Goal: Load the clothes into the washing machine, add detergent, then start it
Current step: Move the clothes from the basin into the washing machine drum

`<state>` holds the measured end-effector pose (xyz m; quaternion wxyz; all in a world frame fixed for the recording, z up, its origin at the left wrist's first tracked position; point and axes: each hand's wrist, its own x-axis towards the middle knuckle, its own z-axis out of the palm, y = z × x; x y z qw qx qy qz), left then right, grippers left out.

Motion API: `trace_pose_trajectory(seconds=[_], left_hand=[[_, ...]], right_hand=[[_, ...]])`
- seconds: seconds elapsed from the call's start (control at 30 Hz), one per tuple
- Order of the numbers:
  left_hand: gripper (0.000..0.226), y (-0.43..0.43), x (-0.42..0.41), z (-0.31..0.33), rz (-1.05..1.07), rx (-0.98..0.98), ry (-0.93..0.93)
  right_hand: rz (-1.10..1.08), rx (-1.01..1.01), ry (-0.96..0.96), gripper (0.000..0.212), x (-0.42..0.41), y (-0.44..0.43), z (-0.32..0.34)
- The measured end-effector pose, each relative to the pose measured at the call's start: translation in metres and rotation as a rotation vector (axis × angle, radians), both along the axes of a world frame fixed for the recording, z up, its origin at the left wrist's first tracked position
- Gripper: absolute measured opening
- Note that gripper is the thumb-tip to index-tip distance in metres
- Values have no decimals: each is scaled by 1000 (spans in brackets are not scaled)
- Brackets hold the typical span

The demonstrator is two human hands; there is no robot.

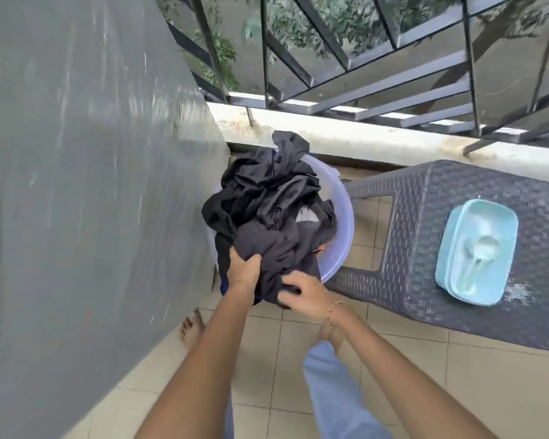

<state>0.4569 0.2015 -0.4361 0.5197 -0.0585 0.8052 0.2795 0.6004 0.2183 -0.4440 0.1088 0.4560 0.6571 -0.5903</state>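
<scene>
Nearest, both forearms stretched down: left hand [243, 269] clenched on a fistful of dark clothes [267, 210], right hand [305, 291] pinching a fold of the same bundle at its near edge. Judged to be the loading step, barely begun, with the clothes heaped in the pale basin [343, 223] on the tiled floor [393, 375]. Next: lift the bundle clear without trailing sleeves and carry it to the machine, possibly the grey surface [92, 185] at left, though impossible to tell. Counted: two hands, one basin, one heap (garments uncountable), one wicker stool [425, 217], one blue tub [447, 274] on it, holding one scoop [485, 248], presumably with detergent.
</scene>
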Motion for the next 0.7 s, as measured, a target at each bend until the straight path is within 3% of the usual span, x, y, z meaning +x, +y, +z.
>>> trace_pose_trajectory(seconds=[0.1,0.13,0.2,0.27,0.33,0.4,0.47,0.53,0.57,0.67,0.7], left_hand=[[38,-10,-8,1,68,13,-39],[30,-14,-11,3,123,23,-69],[26,-24,-18,13,202,38,-174],[45,-33,-24,24,220,85,-293],[58,-38,-29,36,247,173,-410],[58,-38,-33,45,298,214,-498],[48,-36,-37,50,356,226,-481],[18,-35,-40,53,362,235,-313],[15,-34,-40,54,372,261,-212],[60,-33,-38,68,439,311,-99],[72,-32,-35,72,421,349,-150]], right_hand=[[-573,-70,-47,10,-5,26,-3],[-670,-82,-103,22,-9,35,-7],[-765,-234,-146,80,-17,48,-13],[-843,-459,-127,129,-25,55,-16],[-894,-619,-55,146,-32,57,-16],[-939,-709,29,133,-40,56,-15],[-940,-704,40,96,-46,55,-12],[-939,-573,-5,51,-48,55,-1],[-976,-496,-21,43,-48,55,8],[-1106,-345,38,75,-47,47,38],[-1146,-285,93,69,-47,40,47]])
